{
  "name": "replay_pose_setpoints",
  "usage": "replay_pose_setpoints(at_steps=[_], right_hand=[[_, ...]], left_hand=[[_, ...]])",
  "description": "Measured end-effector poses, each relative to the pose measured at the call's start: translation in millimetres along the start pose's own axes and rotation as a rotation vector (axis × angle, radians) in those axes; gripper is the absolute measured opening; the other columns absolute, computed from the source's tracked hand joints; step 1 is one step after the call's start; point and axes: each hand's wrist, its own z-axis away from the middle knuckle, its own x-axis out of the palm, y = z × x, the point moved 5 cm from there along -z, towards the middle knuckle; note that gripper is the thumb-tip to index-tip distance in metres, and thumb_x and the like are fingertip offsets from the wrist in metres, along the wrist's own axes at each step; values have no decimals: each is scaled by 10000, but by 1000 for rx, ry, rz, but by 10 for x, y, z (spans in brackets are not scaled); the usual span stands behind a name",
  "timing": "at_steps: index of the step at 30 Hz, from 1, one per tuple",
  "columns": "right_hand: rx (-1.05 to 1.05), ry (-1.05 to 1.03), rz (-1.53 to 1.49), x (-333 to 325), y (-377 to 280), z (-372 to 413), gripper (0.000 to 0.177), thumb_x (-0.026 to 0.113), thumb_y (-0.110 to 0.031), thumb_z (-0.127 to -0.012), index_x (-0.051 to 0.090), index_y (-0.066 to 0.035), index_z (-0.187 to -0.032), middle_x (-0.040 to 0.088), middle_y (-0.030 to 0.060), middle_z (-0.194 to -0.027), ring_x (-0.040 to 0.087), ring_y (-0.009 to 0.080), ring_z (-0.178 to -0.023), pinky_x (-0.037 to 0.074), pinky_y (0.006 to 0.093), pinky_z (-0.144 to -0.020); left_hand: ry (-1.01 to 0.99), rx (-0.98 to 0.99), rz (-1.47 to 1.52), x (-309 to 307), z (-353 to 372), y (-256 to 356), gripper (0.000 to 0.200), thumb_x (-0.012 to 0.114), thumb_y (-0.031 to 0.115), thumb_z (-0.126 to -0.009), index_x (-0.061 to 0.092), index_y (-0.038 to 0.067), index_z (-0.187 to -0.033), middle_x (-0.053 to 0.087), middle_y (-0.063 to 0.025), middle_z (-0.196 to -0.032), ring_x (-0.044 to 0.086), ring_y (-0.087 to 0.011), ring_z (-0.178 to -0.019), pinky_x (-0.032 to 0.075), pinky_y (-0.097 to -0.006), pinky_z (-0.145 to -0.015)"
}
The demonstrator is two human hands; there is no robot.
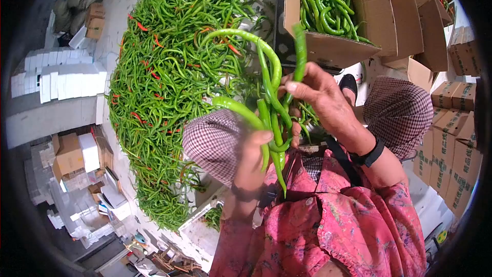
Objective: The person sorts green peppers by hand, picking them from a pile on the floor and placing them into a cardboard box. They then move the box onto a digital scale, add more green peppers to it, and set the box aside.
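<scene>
A loose bunch of long green chili peppers [277, 123] is gripped in my left hand [251, 155], its fingers closed around the lower part. Several of these peppers curve up and outward, and one hangs down below the hand. My right hand [328, 97] pinches a single green chili pepper [300, 54] between thumb and fingers, just right of the bunch. Below both hands are my checked-cloth knees [397, 115]. To the left spreads a large heap of green chili peppers [174, 72] with some red ones mixed in.
An open cardboard box [330, 46] partly filled with green peppers stands ahead on the right, atop a dark surface. Stacked printed cartons [448, 149] line the far right. A white crate [202, 231] sits at the heap's near end. White boxes [61, 77] are stacked at far left.
</scene>
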Motion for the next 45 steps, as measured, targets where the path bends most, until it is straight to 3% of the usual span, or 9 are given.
replay_pose_setpoints(at_steps=[2,3,9,12,17,22,41,43,45], right_hand=[[-152,130,-71,-86,-67,21,310,639,-179,-912,527,-26,-1157,658,92,-1007,601,154,-893,470,308,-829],[-167,173,-63,-86,-193,42,205,601,-152,-934,482,-42,-1058,611,79,-890,627,144,-722,521,274,-565],[-331,403,135,-649,-262,96,241,564,-230,-965,503,-27,-1082,579,53,-864,595,163,-762,512,320,-691],[-384,298,944,-727,247,145,550,652,-309,-901,450,5,-1306,576,176,-1192,579,272,-1103,474,377,-915],[-227,18,456,-200,335,214,448,678,-244,-870,559,18,-1212,607,177,-1175,593,278,-1091,456,358,-921],[-73,75,99,-228,478,203,227,533,-186,-975,599,5,-1079,593,3,-885,510,60,-804,443,248,-727],[21,118,-184,-241,193,317,250,670,-231,-896,618,-27,-1030,617,0,-805,535,53,-653,412,183,-592],[-40,198,-157,-233,131,341,269,676,-239,-892,626,-21,-1043,643,21,-836,572,69,-695,436,181,-630],[42,103,-83,-190,132,359,301,679,-255,-892,641,-10,-1063,655,49,-863,593,99,-751,450,197,-686]], left_hand=[[-64,4,25,69,-67,11,765,665,139,-727,341,19,-1409,564,-207,-1175,621,-274,-874,521,-377,-648],[-63,-1,27,59,-113,0,765,665,139,-727,341,19,-1409,564,-207,-1175,621,-274,-874,521,-377,-648],[-278,-53,199,-105,-191,-62,783,671,120,-736,327,26,-1433,588,-192,-1131,566,-241,-783,461,-343,-608],[-313,-43,170,-50,-190,-41,772,668,112,-743,327,6,-1427,594,-183,-1118,576,-225,-808,482,-346,-648],[257,-77,-228,-145,-51,-168,622,641,91,-752,419,-31,-1320,599,-149,-1096,619,-196,-852,525,-313,-721],[185,-169,-219,-242,-91,-183,470,580,122,-799,495,-33,-1234,642,-156,-979,647,-215,-804,547,-327,-725],[187,-56,-368,-211,-215,-196,356,612,77,-876,526,-21,-1208,643,-184,-1015,660,-278,-881,551,-354,-703],[146,313,-1338,-87,-245,-19,363,622,147,-885,557,49,-1229,617,-187,-971,646,-310,-868,528,-399,-714],[305,265,-1424,-107,-185,-53,387,619,207,-893,563,127,-1267,590,-191,-960,633,-337,-862,510,-419,-725]])
